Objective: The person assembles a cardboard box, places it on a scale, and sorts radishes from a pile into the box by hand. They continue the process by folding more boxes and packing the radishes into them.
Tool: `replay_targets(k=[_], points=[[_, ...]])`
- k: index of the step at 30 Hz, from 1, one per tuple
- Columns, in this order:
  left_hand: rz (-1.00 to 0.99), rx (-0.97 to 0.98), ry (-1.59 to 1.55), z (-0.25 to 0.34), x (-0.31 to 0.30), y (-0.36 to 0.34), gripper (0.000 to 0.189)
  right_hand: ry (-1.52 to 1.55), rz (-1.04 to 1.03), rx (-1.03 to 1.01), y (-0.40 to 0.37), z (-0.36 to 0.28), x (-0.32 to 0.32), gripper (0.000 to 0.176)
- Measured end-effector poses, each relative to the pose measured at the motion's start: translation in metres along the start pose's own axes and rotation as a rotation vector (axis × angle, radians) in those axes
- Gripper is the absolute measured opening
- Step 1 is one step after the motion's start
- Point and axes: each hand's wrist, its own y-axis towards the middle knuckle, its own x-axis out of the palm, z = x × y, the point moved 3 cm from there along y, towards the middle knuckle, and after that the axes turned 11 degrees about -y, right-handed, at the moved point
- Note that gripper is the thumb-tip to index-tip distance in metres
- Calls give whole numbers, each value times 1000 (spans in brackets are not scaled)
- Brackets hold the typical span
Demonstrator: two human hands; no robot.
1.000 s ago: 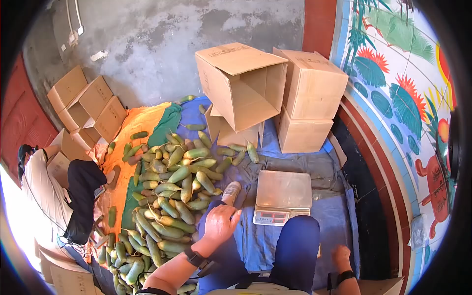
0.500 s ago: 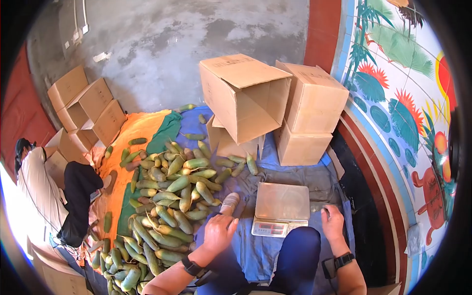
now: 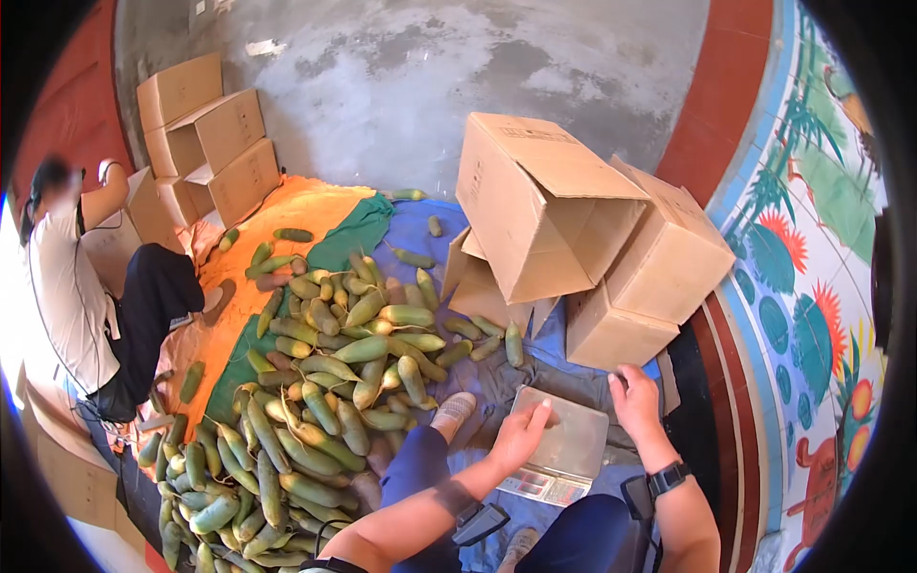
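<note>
The scale (image 3: 583, 441) lies in front of you on a blue sheet (image 3: 441, 214), its long axis running away from you, its display panel (image 3: 544, 487) nearest. Its plate is flat, grey and dull. Your left hand (image 3: 521, 436) is nearer, over the plate's left side, fingers loosely bent; I can't tell whether it touches. Your right hand (image 3: 637, 403), thumb and fingers apart, hangs just beside the far right corner.

scale (image 3: 581, 435): partly beneath the left hand (image 3: 521, 436), just left of the right hand (image 3: 638, 406). radish pile (image 3: 320, 406): left of both hands, on tarpaulins (image 3: 310, 202). open carton (image 3: 499, 205): beyond the hands, stacked cartons (image 3: 667, 256) to its right. second person (image 3: 72, 296): far left, past the pile; further cartons (image 3: 227, 134) beyond that person.
</note>
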Motion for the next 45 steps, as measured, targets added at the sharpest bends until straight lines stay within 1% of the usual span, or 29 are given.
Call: replay_targets(k=[2,3,5,7,9,11,12,14,17,18,19,21,22,24,25,26,27,28,29,30,31,32,33,35,36,40,42,43,45], points=[[22,-133,-62,-26,-9,2,49,-1,-27,-5,31,-6,10,17],[34,-140,-68,-21,-11,1,49,1,-50,3,45,-8,16,18],[-2,-122,-189,-3,-11,3,46,40,-47,-6,79,-9,34,20],[31,-94,-180,-7,-16,7,44,88,-35,-3,113,-15,48,25],[42,-88,-250,-4,-20,6,44,104,-41,-4,146,-25,61,28],[42,-88,-226,-5,-22,5,44,89,-39,2,174,-36,74,37],[35,-86,-204,-5,-23,4,44,94,-47,-3,187,-43,80,37],[32,-77,-209,-4,-26,4,44,80,-53,11,209,-56,92,47],[40,-65,-205,0,-30,5,43,63,-43,44,235,-67,113,52],[47,-62,-195,2,-31,5,42,66,42,49,244,-64,125,48],[56,-60,-184,3,-33,5,42,72,38,46,254,-62,136,48],[47,-68,-176,3,-37,7,40,257,-184,225,267,-56,155,39],[31,-75,-172,3,-38,7,39,260,-190,223,268,-56,159,39],[52,-75,-136,10,-41,8,36,89,-66,166,267,-60,152,33],[67,-74,-101,13,-44,9,34,90,-70,167,263,-62,149,33],[69,-79,-104,12,-44,10,34,69,0,131,255,-71,137,31],[132,-49,-110,11,-46,12,31,47,70,93,246,-79,125,29],[194,-18,-117,10,-48,13,31,42,62,91,235,-83,116,29],[196,-23,-122,11,-48,14,31,80,95,28,220,-89,106,27],[266,104,52,17,-51,15,33,117,130,-34,204,-96,94,26],[336,232,226,25,-54,16,40,135,122,-52,185,-106,78,25],[297,182,304,27,-57,18,60,153,115,-69,164,-117,62,24],[297,183,299,32,-57,19,60,165,92,-75,145,-125,50,24],[413,235,560,45,-55,18,73,216,83,-101,110,-133,37,21],[371,198,590,46,-55,19,83,258,74,-110,94,-142,25,18],[335,272,710,48,-43,20,82,370,4,-117,53,-155,11,12],[383,398,600,39,-44,26,84,392,-26,-257,41,-159,8,9],[380,403,596,36,-46,27,84,388,-21,-257,38,-156,3,9],[413,360,685,34,-52,27,81,444,-44,-369,35,-149,-11,9]])
